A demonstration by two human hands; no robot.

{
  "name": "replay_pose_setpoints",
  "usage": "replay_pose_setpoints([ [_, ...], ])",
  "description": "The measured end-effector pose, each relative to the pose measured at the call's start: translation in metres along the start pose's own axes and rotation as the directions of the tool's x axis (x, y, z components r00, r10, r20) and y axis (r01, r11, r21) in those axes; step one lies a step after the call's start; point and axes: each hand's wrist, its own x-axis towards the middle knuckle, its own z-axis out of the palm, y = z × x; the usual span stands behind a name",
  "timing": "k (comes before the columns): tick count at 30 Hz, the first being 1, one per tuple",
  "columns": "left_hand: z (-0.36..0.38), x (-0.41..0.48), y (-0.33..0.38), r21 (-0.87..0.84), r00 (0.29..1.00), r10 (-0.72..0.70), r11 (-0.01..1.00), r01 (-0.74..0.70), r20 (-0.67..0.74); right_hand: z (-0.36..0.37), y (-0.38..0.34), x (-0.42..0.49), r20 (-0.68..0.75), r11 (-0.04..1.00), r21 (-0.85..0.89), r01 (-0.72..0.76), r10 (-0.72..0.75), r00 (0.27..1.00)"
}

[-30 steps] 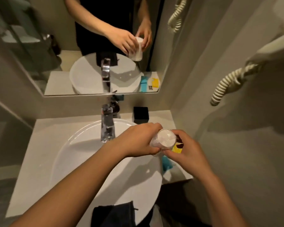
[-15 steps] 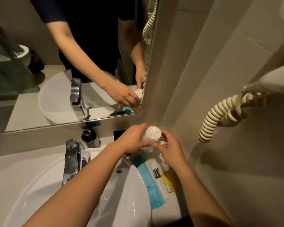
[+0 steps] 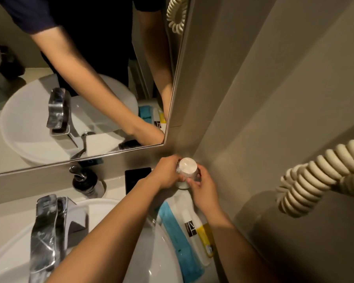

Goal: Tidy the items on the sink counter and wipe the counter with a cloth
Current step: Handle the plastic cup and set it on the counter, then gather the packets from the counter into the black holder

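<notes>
Head view: both hands hold a small white upturned cup wrapped in clear plastic [image 3: 186,168] at the back right corner of the pale sink counter [image 3: 114,185], under the mirror's lower right corner. Left hand [image 3: 166,175] is curled round the cup's left side; right hand [image 3: 203,189] pinches its lower right w/ fingertips [image 3: 190,181]. Vs 0.5 s ago: cup is lower, close to the counter by the wall; can't tell if it touches. Vs 1 s ago it was over the white basin [image 3: 161,248] edge, nearer the body. Camera has moved closer to the corner. Flat sachets, blue [image 3: 177,237], white w/ dark logo [image 3: 190,229] and yellow [image 3: 205,235], lie unchanged btw basin and wall. Black square box [image 3: 136,178] just left of the hands; dark pump bottle [image 3: 84,180] behind the chrome tap [image 3: 49,231].
</notes>
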Motion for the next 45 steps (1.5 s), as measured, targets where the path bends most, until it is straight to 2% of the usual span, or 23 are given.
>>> replay_pose_setpoints([
  [7,0.003,0.019,-0.007,0.13,0.998,0.022,0.991,-0.03,0.057,0.013,0.017,0.008,-0.051,1.0,0.017,-0.018,0.019,0.999],
  [18,-0.001,0.012,-0.003,0.233,0.999,0.001,0.972,-0.012,0.047,0.013,0.023,0.009,-0.049,0.995,0.051,-0.084,0.087,0.995],
  [21,-0.012,-0.007,0.006,0.231,1.0,-0.001,0.973,0.001,-0.003,0.007,0.023,-0.004,-0.082,0.995,0.047,-0.085,0.088,0.993],
  [25,-0.016,-0.059,0.009,0.155,0.983,0.024,0.988,0.005,-0.185,-0.003,0.03,-0.037,-0.046,0.993,-0.015,-0.115,0.114,0.992],
  [29,-0.009,-0.125,-0.007,0.082,0.921,-0.039,0.994,0.076,-0.387,-0.011,0.04,-0.072,0.013,0.977,-0.122,-0.175,0.177,0.984],
  [31,-0.004,-0.156,-0.02,0.047,0.865,-0.097,0.989,0.138,-0.492,-0.011,0.042,-0.086,0.064,0.964,-0.215,-0.156,0.174,0.983],
  [34,0.006,-0.184,-0.039,0.046,0.778,-0.205,0.957,0.288,-0.594,0.0,0.039,-0.098,0.179,0.935,-0.304,-0.184,0.245,0.953],
  [38,0.019,-0.2,-0.063,0.052,0.737,-0.357,0.882,0.468,-0.573,0.025,0.026,-0.093,0.243,0.858,-0.507,-0.086,0.237,0.941],
  [43,0.039,-0.194,-0.076,-0.03,0.747,-0.428,0.876,0.482,-0.509,0.046,0.027,-0.087,0.23,0.788,-0.609,-0.09,0.283,0.931],
  [45,0.046,-0.19,-0.079,0.007,0.734,-0.434,0.859,0.512,-0.522,0.048,0.031,-0.086,0.241,0.799,-0.593,-0.103,0.297,0.924],
])
